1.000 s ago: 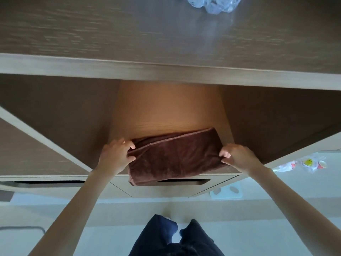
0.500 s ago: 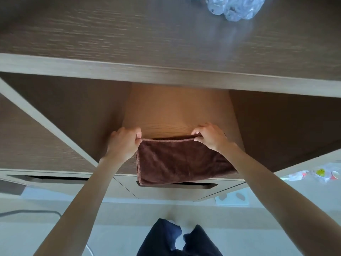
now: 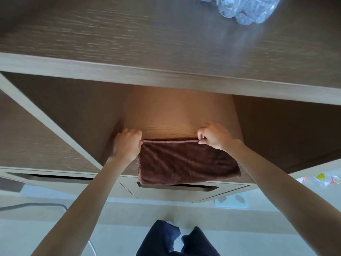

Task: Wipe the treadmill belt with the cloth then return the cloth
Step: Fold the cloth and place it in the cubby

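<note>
On the lit shelf (image 3: 177, 115), folded brown cloth (image 3: 186, 161), plush, hemmed edges

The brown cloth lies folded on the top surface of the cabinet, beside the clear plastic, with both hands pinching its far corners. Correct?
Not quite. The head view shows the brown cloth on the lit shelf inside the cabinet, below the top surface where the clear plastic lies. The left hand and right hand do pinch its far corners.
</note>
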A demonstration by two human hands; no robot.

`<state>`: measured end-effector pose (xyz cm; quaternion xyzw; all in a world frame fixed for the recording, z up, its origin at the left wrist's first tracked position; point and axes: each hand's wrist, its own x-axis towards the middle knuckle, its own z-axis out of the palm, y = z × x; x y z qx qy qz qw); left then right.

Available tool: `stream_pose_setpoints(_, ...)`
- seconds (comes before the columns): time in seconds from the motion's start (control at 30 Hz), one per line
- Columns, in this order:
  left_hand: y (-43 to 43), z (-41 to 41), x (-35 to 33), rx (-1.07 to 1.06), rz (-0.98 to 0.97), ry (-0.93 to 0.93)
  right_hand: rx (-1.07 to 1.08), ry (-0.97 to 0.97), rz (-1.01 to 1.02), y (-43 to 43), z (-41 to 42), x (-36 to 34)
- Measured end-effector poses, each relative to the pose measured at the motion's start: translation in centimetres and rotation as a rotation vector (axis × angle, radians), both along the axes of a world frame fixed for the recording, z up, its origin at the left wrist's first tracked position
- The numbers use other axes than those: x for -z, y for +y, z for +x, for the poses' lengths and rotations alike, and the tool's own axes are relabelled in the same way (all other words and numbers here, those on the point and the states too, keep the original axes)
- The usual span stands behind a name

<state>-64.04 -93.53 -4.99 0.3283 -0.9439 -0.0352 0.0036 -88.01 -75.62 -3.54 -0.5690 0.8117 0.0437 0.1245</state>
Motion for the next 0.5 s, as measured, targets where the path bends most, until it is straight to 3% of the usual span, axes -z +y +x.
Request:
stream_pose_setpoints(0.17, -0.1, 0.4, 0.3, -0.002, -0.035, 0.135, 0.102, -0.024, -0.005, -0.2, -0.5, -0.2)
stream_pose_setpoints(0.37, -0.2, -0.6, 0.1, -0.041, -0.021, -0.076, 0.165, 0.046, -0.026, -0.5, 0.5, 0.9)
stream_pose_setpoints(0.43, -0.1, -0.2, -0.1, 0.012, -0.03, 0.005, 0.162, 0.04, -0.101, 0.1, 0.5, 0.8)
stream_pose_setpoints(0.5, 1.2, 0.5, -0.1, 0.122, -0.005, 0.203, 0.134, 0.008, -0.25, 1.7, 0.9, 0.3)
